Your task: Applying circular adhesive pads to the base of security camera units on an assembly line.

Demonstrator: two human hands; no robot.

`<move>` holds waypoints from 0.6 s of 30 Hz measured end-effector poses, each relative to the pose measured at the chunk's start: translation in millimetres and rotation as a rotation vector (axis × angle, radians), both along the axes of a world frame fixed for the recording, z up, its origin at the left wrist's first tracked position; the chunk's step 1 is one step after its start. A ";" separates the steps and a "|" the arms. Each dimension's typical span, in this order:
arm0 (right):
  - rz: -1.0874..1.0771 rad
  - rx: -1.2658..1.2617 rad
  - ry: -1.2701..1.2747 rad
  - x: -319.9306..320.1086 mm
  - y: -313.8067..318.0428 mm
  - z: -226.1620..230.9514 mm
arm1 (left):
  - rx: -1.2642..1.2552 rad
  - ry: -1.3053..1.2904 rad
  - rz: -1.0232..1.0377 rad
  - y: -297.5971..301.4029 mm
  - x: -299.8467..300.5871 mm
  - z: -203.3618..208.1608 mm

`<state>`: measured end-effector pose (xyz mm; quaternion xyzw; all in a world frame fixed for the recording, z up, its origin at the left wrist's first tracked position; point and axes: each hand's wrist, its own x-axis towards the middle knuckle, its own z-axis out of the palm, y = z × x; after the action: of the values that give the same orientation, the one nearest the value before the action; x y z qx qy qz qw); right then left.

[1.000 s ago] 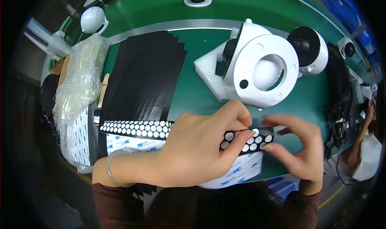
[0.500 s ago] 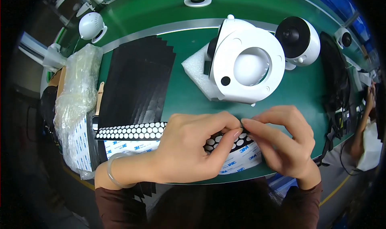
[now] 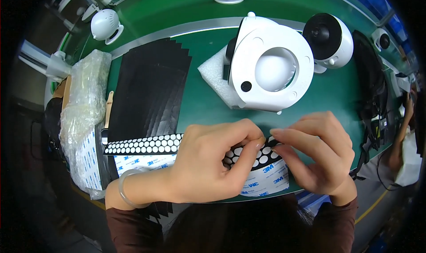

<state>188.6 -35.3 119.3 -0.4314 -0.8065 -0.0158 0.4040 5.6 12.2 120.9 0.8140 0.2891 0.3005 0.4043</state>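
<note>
My left hand [image 3: 217, 159] is closed, thumb and forefinger pinching the edge of a black strip with rows of white round stickers [image 3: 143, 144]. At the strip's right end, my right hand [image 3: 317, 153] has its thumb and forefinger apart, close to the stickers; nothing shows between the tips. Under the strip lies a white sheet with blue print [image 3: 266, 182], partly covered by my left hand and forearm. Beyond my hands, a white round-bodied device [image 3: 248, 66] lies with its ring-shaped base facing up. One black round pad [image 3: 246, 86] sits on that base.
Black sheets [image 3: 151, 84] are fanned in a stack at left, beside a wooden stick [image 3: 109, 106] and a clear plastic-wrapped bundle [image 3: 86, 102]. White foam [image 3: 216, 77] touches the device. Another black-faced white device [image 3: 330, 42] stands right of it. Black bags [image 3: 370, 84] line the right edge.
My right thumb and forefinger have parted and shifted slightly right, off the pinch at the strip. My left hand keeps its hold. The view has shifted slightly.
</note>
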 end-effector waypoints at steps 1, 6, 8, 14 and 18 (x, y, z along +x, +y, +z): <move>0.003 -0.001 0.002 -0.7 0.2 2.2 | -0.001 0.002 0.003 0.2 0.1 -0.5; 0.038 -0.130 0.007 0.4 0.8 7.4 | 0.054 -0.002 0.000 0.7 -0.4 -1.6; 0.036 -0.141 -0.001 0.3 0.2 8.9 | 0.058 -0.005 -0.001 0.4 0.4 -2.4; -0.045 -0.215 0.275 8.0 -4.9 15.1 | -0.013 0.019 0.042 -1.2 1.0 0.2; -0.269 -0.392 0.679 15.9 3.6 5.4 | -0.269 0.135 0.071 2.3 2.6 2.4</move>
<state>204.5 -31.6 124.7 -0.5826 -0.5515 0.2284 0.5516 8.2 14.5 123.3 0.7603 0.3818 0.2177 0.4784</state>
